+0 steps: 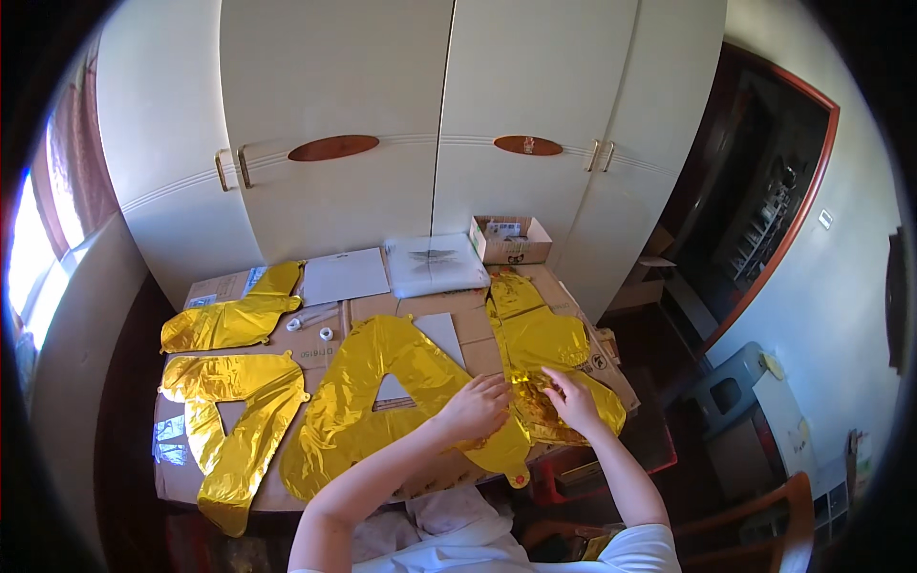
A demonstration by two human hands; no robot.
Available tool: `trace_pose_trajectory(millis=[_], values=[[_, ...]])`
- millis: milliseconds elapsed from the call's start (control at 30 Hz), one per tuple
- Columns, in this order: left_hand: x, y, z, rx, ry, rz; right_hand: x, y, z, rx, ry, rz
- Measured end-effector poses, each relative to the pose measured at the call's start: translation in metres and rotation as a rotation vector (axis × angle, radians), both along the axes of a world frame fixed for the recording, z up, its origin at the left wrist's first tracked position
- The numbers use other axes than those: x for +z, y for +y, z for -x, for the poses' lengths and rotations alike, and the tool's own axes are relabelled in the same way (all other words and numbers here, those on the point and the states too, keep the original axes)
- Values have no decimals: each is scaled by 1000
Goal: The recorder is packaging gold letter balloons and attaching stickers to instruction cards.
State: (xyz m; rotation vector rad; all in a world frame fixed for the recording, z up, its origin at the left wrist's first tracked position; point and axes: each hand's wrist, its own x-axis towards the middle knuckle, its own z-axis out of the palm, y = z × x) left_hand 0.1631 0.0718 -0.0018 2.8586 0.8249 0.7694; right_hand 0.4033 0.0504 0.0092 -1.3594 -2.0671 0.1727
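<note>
Flat gold foil balloons in letter-like shapes lie spread over cardboard on the table. Over the right-hand foil balloon (544,336) are both my hands. My left hand (475,409) is bent, with its fingers curled together at that balloon's left edge; what they pinch is hidden. Just right of it, my right hand (571,399) has thumb and forefinger apart, close above crinkled foil. Under my left forearm spreads a large foil balloon (344,392) with a triangular hole. Two more, an upper-left balloon (234,313) and a lower-left balloon (234,439), lie farther left.
Two small white rolls (326,333) sit between the balloons. Along the back are a white sheet (346,276), a clear-wrapped pack (435,266) and an open carton (511,241), before a white wardrobe (334,86). A wooden chair (793,516) stands at the lower right.
</note>
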Motion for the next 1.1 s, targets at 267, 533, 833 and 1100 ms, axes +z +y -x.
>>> trace_pose_trajectory(millis=[267,533,833,1100], values=[[-17,-3,-8,0,-77,11,15,-14,1,138,-421,-40],[-14,-4,-10,0,-67,-8,44,-31,-7,172,-197,94],[15,-4,-20,60,90,13,15,57,-176,-300,517,164],[15,8,-29,8,279,139,-92,166,-315,-728,284,461]])
